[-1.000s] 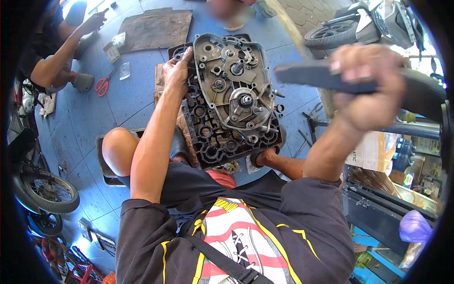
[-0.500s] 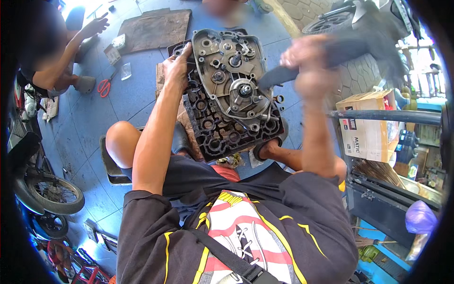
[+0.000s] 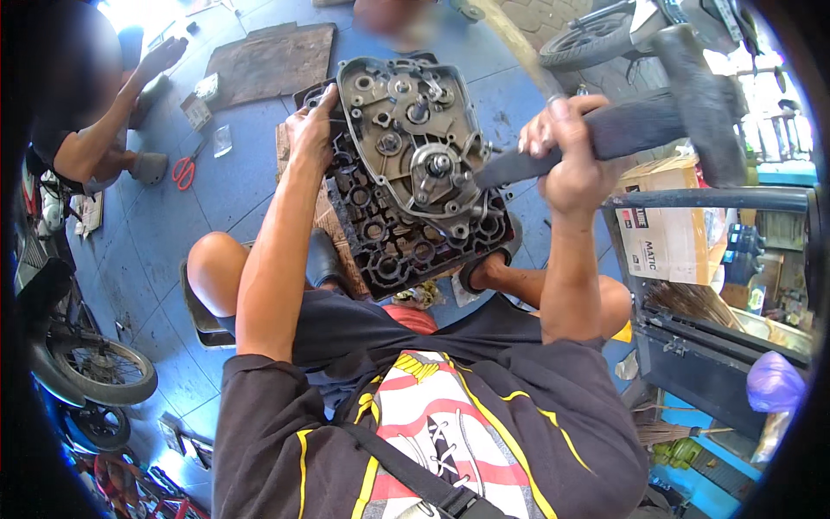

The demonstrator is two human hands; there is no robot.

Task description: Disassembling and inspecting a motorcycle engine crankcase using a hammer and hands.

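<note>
Firstly, one engine casing [image 3: 409,143]: dull grey metal, rounded outline, raised rim, bosses and projecting shafts; located before the person, atop a dark, greasy block [image 3: 380,238] pierced with round openings. One left hand [image 3: 311,130]: clasped on the casing's left rim, thumb uppermost, fingertips hidden. One right hand [image 3: 566,156]: wrapped tightly around a hammer [image 3: 635,127], black, matte, with thick handle and cylindrical head; handle end near the casing's right edge, contact uncertain. Beneath the block, brown cardboard [image 3: 344,246]. Also, scissors [image 3: 183,171] with red looped handles, lying upon blue floor tiles [image 3: 233,186].
</note>
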